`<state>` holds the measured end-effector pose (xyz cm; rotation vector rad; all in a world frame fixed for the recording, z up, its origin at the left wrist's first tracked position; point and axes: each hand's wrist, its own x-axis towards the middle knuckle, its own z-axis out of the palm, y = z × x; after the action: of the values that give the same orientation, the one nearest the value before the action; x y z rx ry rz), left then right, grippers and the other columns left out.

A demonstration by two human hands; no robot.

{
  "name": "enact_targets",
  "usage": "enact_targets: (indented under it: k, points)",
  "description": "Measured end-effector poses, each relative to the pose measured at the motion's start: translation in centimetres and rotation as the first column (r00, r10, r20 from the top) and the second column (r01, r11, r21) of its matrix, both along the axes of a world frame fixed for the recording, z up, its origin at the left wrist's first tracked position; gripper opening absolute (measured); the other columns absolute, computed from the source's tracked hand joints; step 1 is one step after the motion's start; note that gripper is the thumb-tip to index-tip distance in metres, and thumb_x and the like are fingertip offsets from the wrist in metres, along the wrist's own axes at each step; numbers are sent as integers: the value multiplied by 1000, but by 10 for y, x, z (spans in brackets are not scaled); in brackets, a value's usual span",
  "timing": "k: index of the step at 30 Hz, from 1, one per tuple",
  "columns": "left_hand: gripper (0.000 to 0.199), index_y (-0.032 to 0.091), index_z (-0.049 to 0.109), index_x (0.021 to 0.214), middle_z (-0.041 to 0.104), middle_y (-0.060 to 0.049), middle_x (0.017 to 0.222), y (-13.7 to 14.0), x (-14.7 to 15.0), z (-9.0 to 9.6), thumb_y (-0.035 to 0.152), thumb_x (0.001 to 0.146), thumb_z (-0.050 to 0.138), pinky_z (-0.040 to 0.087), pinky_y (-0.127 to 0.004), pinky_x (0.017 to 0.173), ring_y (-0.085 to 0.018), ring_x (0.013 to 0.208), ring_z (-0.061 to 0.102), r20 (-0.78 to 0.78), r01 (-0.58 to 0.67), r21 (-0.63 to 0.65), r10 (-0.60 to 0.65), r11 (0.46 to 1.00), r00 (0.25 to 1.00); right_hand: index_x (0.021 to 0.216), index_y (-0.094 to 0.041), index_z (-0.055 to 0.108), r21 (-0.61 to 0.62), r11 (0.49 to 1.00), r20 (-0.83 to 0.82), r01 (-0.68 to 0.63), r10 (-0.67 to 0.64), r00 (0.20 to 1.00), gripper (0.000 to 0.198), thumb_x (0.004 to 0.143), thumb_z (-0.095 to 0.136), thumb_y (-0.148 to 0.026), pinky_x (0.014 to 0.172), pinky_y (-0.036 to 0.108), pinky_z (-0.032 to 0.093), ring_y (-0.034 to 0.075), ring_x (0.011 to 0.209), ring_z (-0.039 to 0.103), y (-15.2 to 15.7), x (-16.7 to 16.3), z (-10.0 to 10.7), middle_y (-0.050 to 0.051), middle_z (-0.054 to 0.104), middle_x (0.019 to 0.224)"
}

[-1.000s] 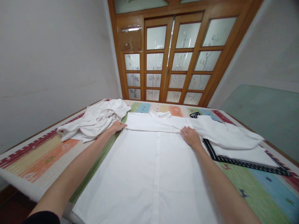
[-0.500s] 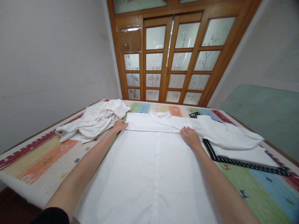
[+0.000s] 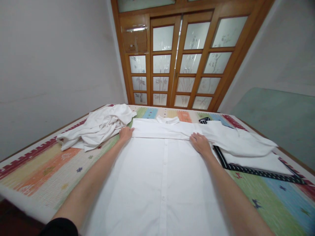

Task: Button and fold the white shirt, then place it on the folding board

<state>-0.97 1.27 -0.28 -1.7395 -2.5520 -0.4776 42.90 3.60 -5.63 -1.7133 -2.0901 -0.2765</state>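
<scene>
A white button-up shirt (image 3: 147,177) lies front up before me, its stand collar (image 3: 168,120) at the far end and its button strip running towards me. Across its upper chest lies a flat white band of cloth (image 3: 159,129), which looks like a sleeve laid over. At the left end of that band, my left hand (image 3: 126,133) is closed on the shirt's edge. My right hand (image 3: 199,142) has its fingers bent together on the band's lower edge, right of the buttons. From there white sleeve cloth (image 3: 241,141) stretches out to the right.
A crumpled white garment (image 3: 98,126) lies at the left. Under the sleeve on the right are folded white cloth and a black-and-white patterned one (image 3: 261,172). The colourful patterned bed cover (image 3: 56,164) spreads beneath. Walls flank it, with wooden glazed doors (image 3: 169,65) beyond.
Both hands keep their places on the shirt. My left forearm has shifted slightly to the right, and the view has moved a little. The shirt looks nearly the same.
</scene>
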Motion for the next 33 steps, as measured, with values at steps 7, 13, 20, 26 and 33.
enact_targets:
  k: [7,13,20,26,33]
  points:
    - [34,15,65,107,64,-14,115,-4,7,0,3,79,48,47,-39,96,-27,116,57,-117,27,205,-3,978,993,114,-12,70,-16,1000,-26,11,-12,1000,35,94,44,-24,107,43,37,27,124,56,-1,0,2,15,66,127]
    - [40,13,56,128,56,-13,140,-7,36,-10,16,92,38,37,-37,111,-21,133,48,-120,474,101,-462,875,879,113,-11,70,-17,1000,-10,3,-4,1000,34,94,44,-23,106,43,37,27,124,56,0,-1,2,17,65,126]
    - [58,5,41,142,35,-21,154,-16,44,-16,42,99,30,25,-42,117,-29,146,28,-113,344,-108,-355,933,928,112,-12,71,-6,1000,18,-7,7,1000,34,93,44,-22,106,48,35,30,124,56,-2,-1,3,17,66,126]
    - [55,8,40,145,36,-21,154,-16,36,-10,36,99,33,25,-52,116,-32,145,30,-96,251,-105,-261,962,961,113,-12,69,4,1000,7,25,-25,1000,37,94,40,-22,107,51,32,29,123,56,-8,-5,8,18,66,126]
    - [55,6,37,147,29,-22,156,-22,71,-10,31,99,28,18,-53,117,-34,147,22,-154,404,-159,-427,901,891,109,-9,69,66,993,-12,95,-94,995,37,92,37,-18,108,45,30,27,116,58,-13,-9,15,19,71,112]
